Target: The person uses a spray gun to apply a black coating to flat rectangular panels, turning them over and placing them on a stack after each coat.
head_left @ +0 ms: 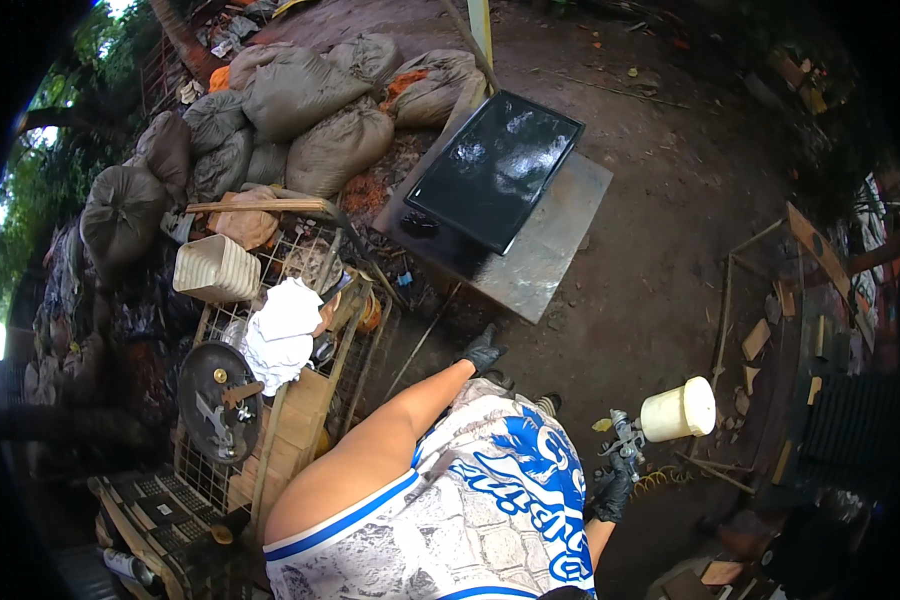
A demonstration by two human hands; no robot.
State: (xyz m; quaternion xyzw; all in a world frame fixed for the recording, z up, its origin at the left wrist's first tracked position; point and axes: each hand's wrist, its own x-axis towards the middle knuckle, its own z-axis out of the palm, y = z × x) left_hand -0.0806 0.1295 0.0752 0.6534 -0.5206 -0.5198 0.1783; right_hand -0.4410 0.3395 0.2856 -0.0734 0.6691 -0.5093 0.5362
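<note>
The right hand (610, 497), gloved in black, grips a spray gun (625, 440) with a white cup (678, 410), to the right of the counter (573, 215) and on the wearer's side of it. The left hand (484, 352), also gloved, looks empty, its fingers loosely extended just short of the counter's near edge. On the counter lies the black panel (498, 170), glossy right across its upper face; I'd judge that face covered. Its underside is hidden, so I can't tell what remains there, and no spray shows. Left of the counter stands a wire rack (210, 490) bearing a white cloth (282, 335); stuffed sacks (305, 105) pile up beyond.
</note>
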